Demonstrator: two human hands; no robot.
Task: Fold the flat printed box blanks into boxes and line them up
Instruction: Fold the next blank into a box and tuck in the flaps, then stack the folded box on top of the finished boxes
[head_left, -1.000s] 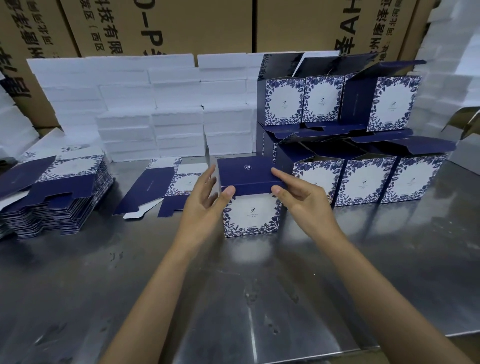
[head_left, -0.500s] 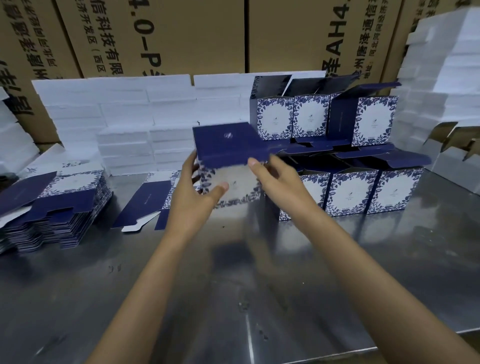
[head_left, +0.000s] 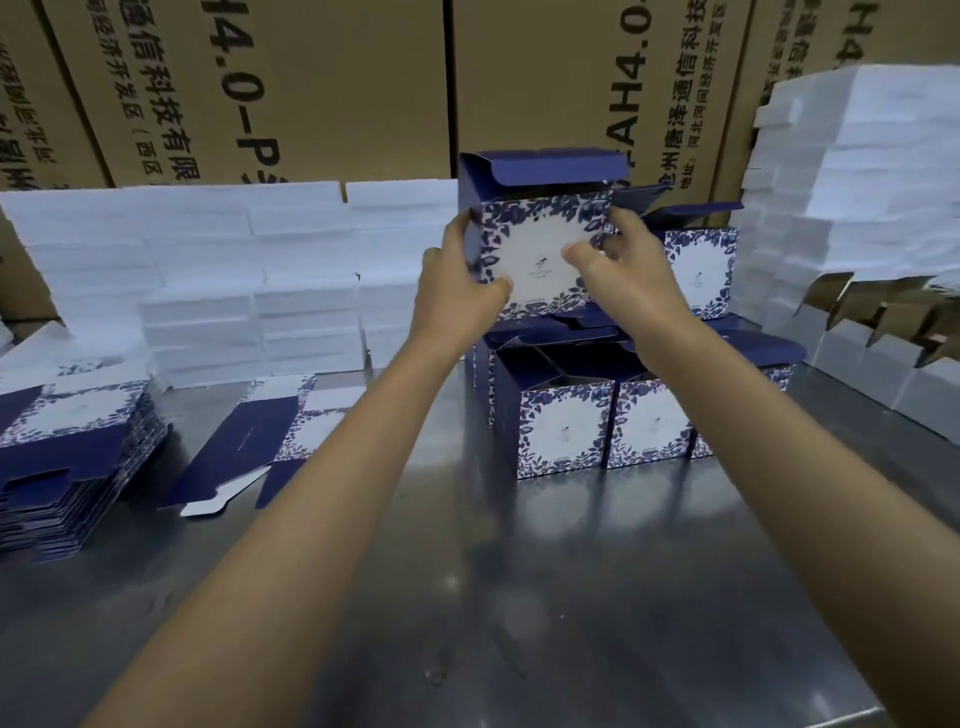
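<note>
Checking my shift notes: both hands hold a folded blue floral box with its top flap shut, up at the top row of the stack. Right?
Not quite: in the head view the folded blue floral box, held by left hand and right hand, has its top flap open.

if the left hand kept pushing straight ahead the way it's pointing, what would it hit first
The left hand already holds the folded box. Beyond that box, the brown cartons at the back look like the first thing in line, though depth is unclear.

flat blanks (head_left: 67, 457) left, folded boxes (head_left: 602, 421) right
</note>
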